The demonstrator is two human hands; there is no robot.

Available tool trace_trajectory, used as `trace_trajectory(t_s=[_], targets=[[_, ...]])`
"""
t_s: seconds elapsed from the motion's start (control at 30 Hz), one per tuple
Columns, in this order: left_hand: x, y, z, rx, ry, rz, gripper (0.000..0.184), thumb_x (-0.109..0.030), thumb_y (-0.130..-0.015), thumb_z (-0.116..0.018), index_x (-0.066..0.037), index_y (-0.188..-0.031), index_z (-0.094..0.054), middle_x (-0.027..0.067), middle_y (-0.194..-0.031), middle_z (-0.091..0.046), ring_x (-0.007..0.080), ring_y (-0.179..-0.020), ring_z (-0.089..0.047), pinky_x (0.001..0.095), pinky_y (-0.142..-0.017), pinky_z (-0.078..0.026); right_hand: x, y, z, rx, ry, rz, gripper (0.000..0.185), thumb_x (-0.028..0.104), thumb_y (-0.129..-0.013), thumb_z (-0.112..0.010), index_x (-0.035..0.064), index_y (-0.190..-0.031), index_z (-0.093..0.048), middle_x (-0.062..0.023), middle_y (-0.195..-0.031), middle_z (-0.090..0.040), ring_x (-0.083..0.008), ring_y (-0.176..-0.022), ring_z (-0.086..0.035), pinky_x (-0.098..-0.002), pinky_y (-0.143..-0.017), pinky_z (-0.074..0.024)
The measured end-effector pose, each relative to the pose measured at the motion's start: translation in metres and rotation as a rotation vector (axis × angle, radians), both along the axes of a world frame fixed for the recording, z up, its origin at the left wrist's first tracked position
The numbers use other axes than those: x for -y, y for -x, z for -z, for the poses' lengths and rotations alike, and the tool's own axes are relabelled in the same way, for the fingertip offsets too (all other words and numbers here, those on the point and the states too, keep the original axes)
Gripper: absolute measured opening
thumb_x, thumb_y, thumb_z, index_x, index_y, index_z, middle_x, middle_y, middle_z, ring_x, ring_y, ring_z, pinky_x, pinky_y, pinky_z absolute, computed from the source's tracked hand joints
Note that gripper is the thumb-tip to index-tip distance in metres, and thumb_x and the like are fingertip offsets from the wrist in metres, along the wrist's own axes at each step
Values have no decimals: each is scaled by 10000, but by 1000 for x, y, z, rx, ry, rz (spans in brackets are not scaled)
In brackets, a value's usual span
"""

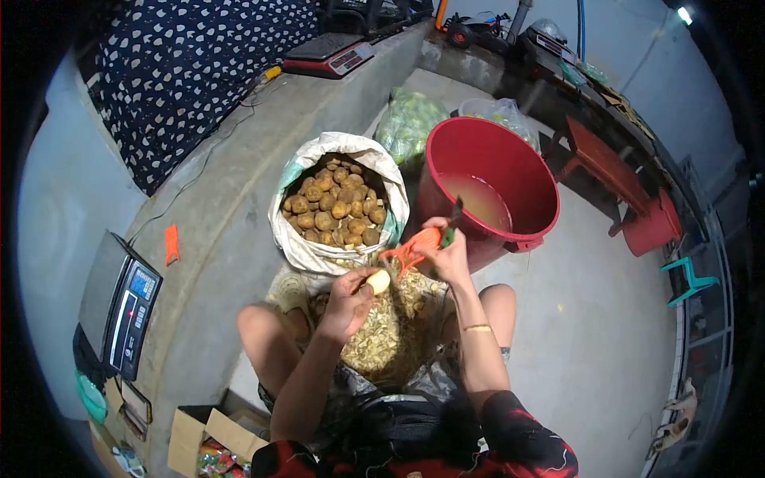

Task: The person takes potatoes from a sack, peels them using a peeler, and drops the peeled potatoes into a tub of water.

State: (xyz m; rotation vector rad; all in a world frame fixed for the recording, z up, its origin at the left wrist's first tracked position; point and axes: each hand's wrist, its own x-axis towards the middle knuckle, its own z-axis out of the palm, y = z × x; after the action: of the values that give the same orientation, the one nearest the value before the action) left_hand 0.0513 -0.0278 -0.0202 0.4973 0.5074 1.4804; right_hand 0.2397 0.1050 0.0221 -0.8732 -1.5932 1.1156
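LH (pixel 348 305) w/ potato (pixel 379 281), RH (pixel 451 258) w/ peeler (pixel 411 250)

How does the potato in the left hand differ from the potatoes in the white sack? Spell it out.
Colour: the held potato shows pale yellow flesh, while the sack potatoes show mostly brown skins. Position: the held potato is gripped singly in the left hand, partly covered by the fingers; the sack potatoes lie heaped inside the white sack, with no hand on them. Shared: both have rounded outlines.
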Motion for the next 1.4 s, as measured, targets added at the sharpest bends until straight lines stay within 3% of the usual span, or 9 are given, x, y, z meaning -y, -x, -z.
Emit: trace_trajectory(t_s=[0.17,0.27,0.33,0.4,0.67,0.87,1.0,1.27,1.4], targets=[[-5,7,0,100,20,-86,370,-12,-949,-526,51,-1306,-455,112,-1163,-580,176,-1052,-575,313,-876,-500,-5,-6,7,24,-37,-11,417,86,-682,-863,18,-985,-584,-18,-865,-626,-88,-787,-570,-256,-712,-489],[-2,7,-15,-56,-34,-151,438,-113,-931,-605,39,-1307,-441,109,-1117,-591,202,-1014,-595,333,-848,-500,-1,-6,8,40,-44,-20,443,118,-677,-875,24,-1001,-588,-5,-858,-627,-79,-780,-568,-252,-688,-489],[-1,10,-19,-16,-19,-144,438,-27,-894,-612,41,-1291,-439,116,-1087,-597,205,-996,-609,335,-848,-506,2,-5,5,28,93,-30,458,188,-679,-885,46,-1001,-592,14,-862,-612,-84,-796,-556,-246,-720,-464],[0,15,-16,-267,-70,-161,424,106,-844,-607,50,-1243,-473,95,-1063,-593,163,-967,-607,289,-833,-526,2,-4,4,21,104,-43,449,175,-683,-881,46,-1002,-592,17,-860,-614,-79,-790,-556,-242,-712,-465],[5,13,-23,-418,-40,-112,409,141,-771,-662,46,-1142,-518,108,-1041,-613,160,-925,-628,264,-806,-537,12,8,-4,-5,55,-230,413,110,-703,-858,28,-1004,-588,7,-850,-627,-76,-772,-570,-248,-691,-487],[5,12,-20,-362,-10,-102,405,157,-757,-623,32,-1128,-519,118,-1078,-614,194,-1002,-619,310,-872,-517,10,4,-11,-68,108,-146,391,92,-694,-859,26,-973,-593,10,-845,-628,-80,-780,-571,-245,-713,-485],[6,3,-24,-342,-99,-54,429,178,-743,-583,35,-1140,-501,136,-1085,-615,211,-1013,-620,301,-884,-509,-5,-3,2,170,0,221,373,85,-722,-833,16,-986,-578,-32,-813,-638,-91,-756,-581,-250,-682,-491],[0,13,-8,-259,-64,-129,430,196,-741,-549,41,-1139,-500,139,-1087,-611,215,-1012,-624,303,-875,-520,15,-3,-15,-199,190,-200,460,159,-720,-858,55,-1047,-553,12,-861,-602,-65,-795,-557,-230,-696,-459],[5,12,-15,-416,-108,-55,416,153,-770,-651,46,-1146,-508,128,-1081,-620,195,-1009,-628,306,-870,-527,5,1,-9,81,-10,-66,373,96,-735,-834,29,-991,-572,-6,-859,-615,-86,-767,-564,-251,-704,-478]])
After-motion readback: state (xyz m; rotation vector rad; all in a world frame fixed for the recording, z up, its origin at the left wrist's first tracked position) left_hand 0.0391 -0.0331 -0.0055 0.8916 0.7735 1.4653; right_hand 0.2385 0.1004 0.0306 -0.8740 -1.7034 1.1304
